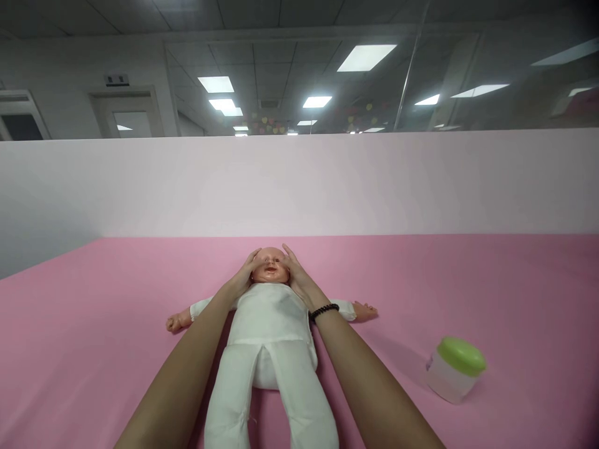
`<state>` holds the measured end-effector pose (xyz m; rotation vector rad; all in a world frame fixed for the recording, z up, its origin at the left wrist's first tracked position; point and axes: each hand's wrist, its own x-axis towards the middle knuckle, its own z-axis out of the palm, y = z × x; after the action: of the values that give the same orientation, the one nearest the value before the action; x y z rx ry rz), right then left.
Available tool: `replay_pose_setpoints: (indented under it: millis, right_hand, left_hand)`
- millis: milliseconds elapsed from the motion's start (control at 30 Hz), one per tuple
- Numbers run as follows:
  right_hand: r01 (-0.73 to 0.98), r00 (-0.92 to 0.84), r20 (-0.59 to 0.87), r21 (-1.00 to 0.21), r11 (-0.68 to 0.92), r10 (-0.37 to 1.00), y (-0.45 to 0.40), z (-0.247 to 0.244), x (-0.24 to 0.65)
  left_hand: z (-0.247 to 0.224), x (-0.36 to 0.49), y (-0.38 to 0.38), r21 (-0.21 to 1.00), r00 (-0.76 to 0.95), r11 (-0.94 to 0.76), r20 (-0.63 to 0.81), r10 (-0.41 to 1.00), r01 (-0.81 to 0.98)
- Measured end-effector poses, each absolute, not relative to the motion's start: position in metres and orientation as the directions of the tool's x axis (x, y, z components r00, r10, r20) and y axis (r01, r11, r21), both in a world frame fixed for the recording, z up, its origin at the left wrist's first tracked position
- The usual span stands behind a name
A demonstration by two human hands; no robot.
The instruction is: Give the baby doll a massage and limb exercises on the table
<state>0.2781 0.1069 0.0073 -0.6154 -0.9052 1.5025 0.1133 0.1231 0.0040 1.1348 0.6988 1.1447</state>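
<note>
A baby doll (269, 318) in white clothes lies on its back on the pink surface (116, 293), head away from me and arms spread to both sides. Against one side of the doll's head (271, 268) rests my left hand (247, 272), its fingers along the cheek and temple. My right hand (296, 272) touches the other side of the head, fingers extended, with a dark beaded bracelet on the wrist. Both hands look open and cup the face between them without closing round it.
To the right on the pink surface stands a translucent jar (453, 371) with a green lid. A low white wall (299, 184) runs along the far edge, with glass panels and ceiling lights beyond it.
</note>
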Motion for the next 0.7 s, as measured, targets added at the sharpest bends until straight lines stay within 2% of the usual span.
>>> replay_pose_setpoints:
  millis: [100,200,467,700]
  right_hand:
    - [-0.438,-0.275,0.109,-0.898,-0.024,0.955,0.092,0.016,0.289]
    - [-0.364,-0.337,0.077,-0.930,-0.054,0.938,0.087,0.019,0.297]
    - [-0.468,-0.347,0.107,-0.881,-0.073,0.932,0.096,0.012,0.299]
    - [-0.404,-0.343,0.091,-0.913,-0.059,0.935,0.086,0.020,0.298]
  left_hand:
    - [0.007,0.101,0.115,0.979,0.403,-0.063,0.137,0.905,-0.192]
    - [0.010,0.095,0.112,0.985,0.453,-0.133,0.169,0.875,-0.112]
    - [0.006,0.095,0.118,0.976,0.465,-0.065,0.158,0.871,-0.210]
    - [0.005,0.094,0.119,0.977,0.432,-0.121,0.186,0.882,-0.174]
